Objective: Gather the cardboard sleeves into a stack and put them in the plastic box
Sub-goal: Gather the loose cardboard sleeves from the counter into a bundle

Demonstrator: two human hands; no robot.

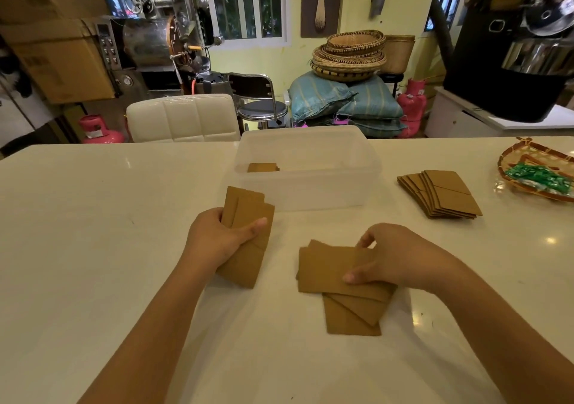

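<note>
My left hand point(219, 237) grips a small stack of brown cardboard sleeves point(248, 211), held tilted just above the white table. My right hand point(391, 256) pinches the top sleeve point(326, 268) of a loose pile lying flat on the table, thumb at its near edge and fingers at its far edge. Under it lie two more sleeves point(348, 319), fanned out toward me. The clear plastic box point(310, 186) stands beyond both hands, with some sleeves point(262, 167) inside at its left. A fanned row of sleeves point(444, 195) lies to the right of the box.
A woven tray point(528, 155) with a green packet point(539, 178) sits at the table's far right edge. A white padded chair point(181, 117) and a metal stool point(262, 110) stand behind the table. Sacks, baskets and machines fill the room beyond.
</note>
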